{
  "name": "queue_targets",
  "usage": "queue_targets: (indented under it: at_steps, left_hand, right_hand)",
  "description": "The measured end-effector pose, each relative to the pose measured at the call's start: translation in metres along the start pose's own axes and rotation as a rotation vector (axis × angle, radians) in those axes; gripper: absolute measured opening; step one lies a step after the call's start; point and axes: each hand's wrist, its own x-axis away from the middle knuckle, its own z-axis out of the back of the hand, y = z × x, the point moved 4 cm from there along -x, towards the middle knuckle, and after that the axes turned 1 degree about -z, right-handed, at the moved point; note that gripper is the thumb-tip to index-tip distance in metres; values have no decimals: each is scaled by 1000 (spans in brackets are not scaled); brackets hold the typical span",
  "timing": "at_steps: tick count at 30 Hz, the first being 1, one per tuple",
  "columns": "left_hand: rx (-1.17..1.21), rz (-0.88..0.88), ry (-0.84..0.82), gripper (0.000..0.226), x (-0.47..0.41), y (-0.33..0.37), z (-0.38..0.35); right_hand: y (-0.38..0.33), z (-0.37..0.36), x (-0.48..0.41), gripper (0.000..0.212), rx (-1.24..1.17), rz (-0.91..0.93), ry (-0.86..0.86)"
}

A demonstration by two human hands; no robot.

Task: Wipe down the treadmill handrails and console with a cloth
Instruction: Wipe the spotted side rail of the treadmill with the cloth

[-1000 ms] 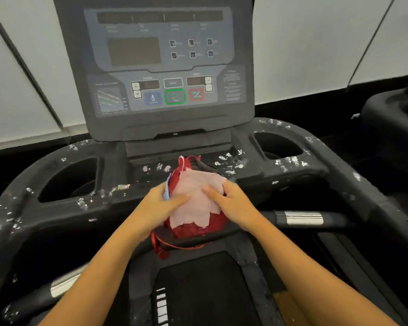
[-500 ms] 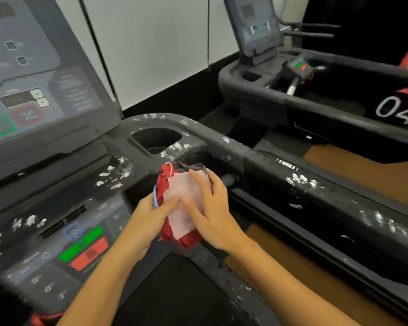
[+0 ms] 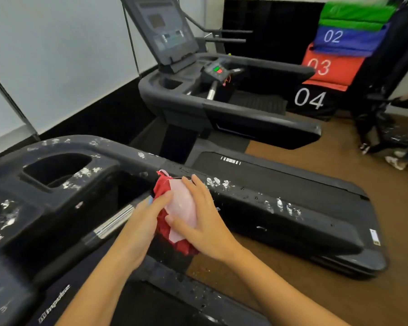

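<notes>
A bunched red and pink cloth (image 3: 179, 208) is held between both my hands against the inner side of the right handrail (image 3: 280, 217). My left hand (image 3: 144, 222) presses its left side with the fingers closed on it. My right hand (image 3: 203, 222) lies spread over the pink top. The black handrail is speckled with white flecks ahead of the cloth. The console tray with a cup holder (image 3: 57, 168) sits at left, also flecked. A chrome-banded grip bar (image 3: 111, 222) runs under my left hand.
A second, clean treadmill (image 3: 222, 100) stands to the right with its console (image 3: 165, 29) raised. Stacked numbered mats in green, blue, red and black (image 3: 332, 57) stand at the back right. Brown floor (image 3: 339, 290) lies between the machines. A dark frame stands at the far right.
My view has swung right, from the console to the right handrail. Both hands have carried the cloth from the console's front edge to the start of that handrail.
</notes>
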Motion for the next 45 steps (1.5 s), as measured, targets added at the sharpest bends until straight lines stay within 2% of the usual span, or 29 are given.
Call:
queue_targets:
  at_steps: [3,7,10,14,17,20,24,28,33,38,41,45]
  left_hand:
    - [-90,-29,-74,22,-4,1,-36]
    - [-175,-92,-157,25,-7,-1,-77]
    - [-270,-194,-141,18,-14,-5,-95]
    - [-584,-390,-136,17,-22,-12,-114]
    - [-874,-540,-234,31,-29,-24,-135]
    - [-1061,-620,-312,48,-37,-36,-159]
    - [-1332,-666,-413,70,-56,-53,-182]
    - [-1555,-661,-489,84,-74,-65,-191]
    - [-1571,-677,-521,84,-85,-73,-187]
    - [-1502,-735,-510,78,-87,-75,-184]
    - [-1498,-742,-510,78,-89,-74,-185]
    - [-1482,-755,-515,79,-92,-71,-186]
  right_hand:
    - [13,31,6,54,0,-10,69]
    - [27,70,16,46,9,-3,126]
    - [37,105,24,47,-18,-32,186]
    - [49,169,42,49,15,-98,364]
    - [62,216,63,46,118,-144,506]
    - [89,238,90,47,301,-251,590]
    - [136,232,120,49,537,-453,521]
    - [154,206,123,56,777,-514,516]
    - [155,181,104,54,908,-519,663]
    - [153,171,99,43,928,-418,692]
    - [160,167,113,44,994,-354,673]
    - [168,175,128,48,1014,-384,733]
